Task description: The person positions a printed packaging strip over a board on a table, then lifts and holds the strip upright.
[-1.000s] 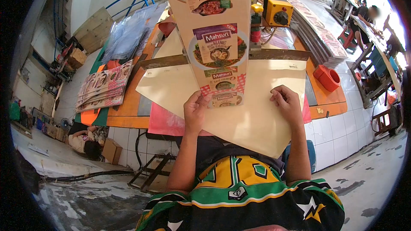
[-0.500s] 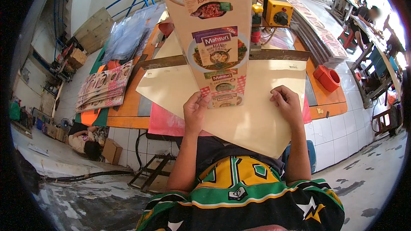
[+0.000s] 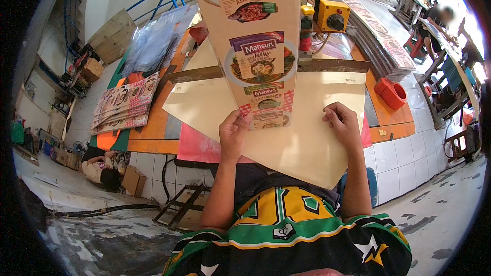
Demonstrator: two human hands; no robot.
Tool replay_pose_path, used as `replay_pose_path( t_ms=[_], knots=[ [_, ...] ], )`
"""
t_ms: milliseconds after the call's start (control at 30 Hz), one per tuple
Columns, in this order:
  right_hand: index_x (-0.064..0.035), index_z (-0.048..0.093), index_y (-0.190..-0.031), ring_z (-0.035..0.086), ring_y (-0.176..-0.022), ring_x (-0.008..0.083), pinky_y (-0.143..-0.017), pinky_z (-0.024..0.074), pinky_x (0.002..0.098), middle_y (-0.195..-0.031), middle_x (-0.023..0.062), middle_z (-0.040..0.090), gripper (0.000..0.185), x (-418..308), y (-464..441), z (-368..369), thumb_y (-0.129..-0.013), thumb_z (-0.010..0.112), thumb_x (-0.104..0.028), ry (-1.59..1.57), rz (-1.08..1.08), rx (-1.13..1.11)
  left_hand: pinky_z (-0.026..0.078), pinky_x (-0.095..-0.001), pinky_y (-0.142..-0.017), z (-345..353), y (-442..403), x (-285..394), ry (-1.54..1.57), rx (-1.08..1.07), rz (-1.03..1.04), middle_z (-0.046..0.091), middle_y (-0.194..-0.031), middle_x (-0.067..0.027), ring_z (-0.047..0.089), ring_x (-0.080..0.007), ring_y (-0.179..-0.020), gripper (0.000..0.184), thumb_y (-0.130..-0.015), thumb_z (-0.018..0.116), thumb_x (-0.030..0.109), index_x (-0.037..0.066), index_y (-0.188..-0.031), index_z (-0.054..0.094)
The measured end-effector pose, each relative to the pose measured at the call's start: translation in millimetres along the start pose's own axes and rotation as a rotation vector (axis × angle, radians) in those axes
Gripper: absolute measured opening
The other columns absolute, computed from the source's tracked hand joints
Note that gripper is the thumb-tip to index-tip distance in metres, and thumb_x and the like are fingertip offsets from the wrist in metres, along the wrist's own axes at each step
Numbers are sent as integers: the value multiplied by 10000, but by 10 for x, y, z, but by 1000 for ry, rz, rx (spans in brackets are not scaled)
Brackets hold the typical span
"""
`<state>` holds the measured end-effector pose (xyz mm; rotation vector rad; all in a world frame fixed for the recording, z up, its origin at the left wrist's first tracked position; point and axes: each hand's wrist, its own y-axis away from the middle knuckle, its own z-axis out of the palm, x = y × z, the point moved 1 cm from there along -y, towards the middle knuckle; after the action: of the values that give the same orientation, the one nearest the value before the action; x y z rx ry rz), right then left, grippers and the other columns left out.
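Observation:
A long printed Mahsuri sheet point(image 3: 261, 79) with pictures of sauce dishes runs from the top of the view down over a large plain cream sheet point(image 3: 307, 143). At its lower left corner, my left hand point(image 3: 234, 130) is closed, with thumb and forefinger pinching the edge. My right hand point(image 3: 343, 122) rests over the right part of the cream sheet, fingers curled and thumb against forefinger; whatever they hold, if anything, is hidden. A metal bar point(image 3: 335, 66) crosses the cream sheet behind both hands, partly covered by the printed sheet.
A yellow control box point(image 3: 331, 14) stands behind the bar. On the orange table point(image 3: 400, 129) lies a red tape roll point(image 3: 391, 93). Stacked printed panels point(image 3: 125, 102) and clear plastic sheets point(image 3: 153, 46) lie left. One person point(image 3: 102, 168) is low at left; another point(image 3: 436, 23) sits far right.

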<state>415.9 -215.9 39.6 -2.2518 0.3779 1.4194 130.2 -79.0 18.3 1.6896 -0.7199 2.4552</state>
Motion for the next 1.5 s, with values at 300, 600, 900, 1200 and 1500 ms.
replay_pose_path(
  t_ms=[300,600,900,1200,1500],
  knots=[
    [15,676,-971,564,-626,85,-596,456,253,-708,46,663,193,-15,5,4,-964,611,-166,-15,3,11,438,-201,-686,4,0,-3,12,8,-9,684,-929,13,549,-33,-768,224,-964,680,151,-11,-1119,676],
    [17,671,-971,572,-625,90,-601,463,253,-706,50,662,202,-15,8,0,-968,611,-176,5,1,6,455,-197,-659,-22,13,-25,-28,27,-19,696,-921,8,583,-36,-773,180,-963,678,138,10,-1088,680],
    [24,667,-975,575,-631,91,-597,461,249,-714,60,663,172,-36,8,-7,-957,589,-128,6,3,-2,470,-207,-683,-26,13,-11,-30,22,-33,695,-916,5,585,-41,-782,177,-968,673,142,5,-1081,681],
    [22,666,-970,564,-621,85,-590,459,247,-704,45,650,165,-6,6,2,-963,587,-123,-20,-6,-5,491,-232,-777,-2,6,24,-47,11,-27,704,-937,-15,611,-65,-841,166,-970,668,130,-2,-1071,681],
    [15,673,-982,576,-625,93,-600,469,255,-712,52,662,180,27,3,-3,-964,604,-150,-2,2,-1,492,-231,-804,-1,1,11,-24,9,-41,709,-973,-27,624,-72,-882,172,-973,662,110,-12,-1093,671]
  ],
)
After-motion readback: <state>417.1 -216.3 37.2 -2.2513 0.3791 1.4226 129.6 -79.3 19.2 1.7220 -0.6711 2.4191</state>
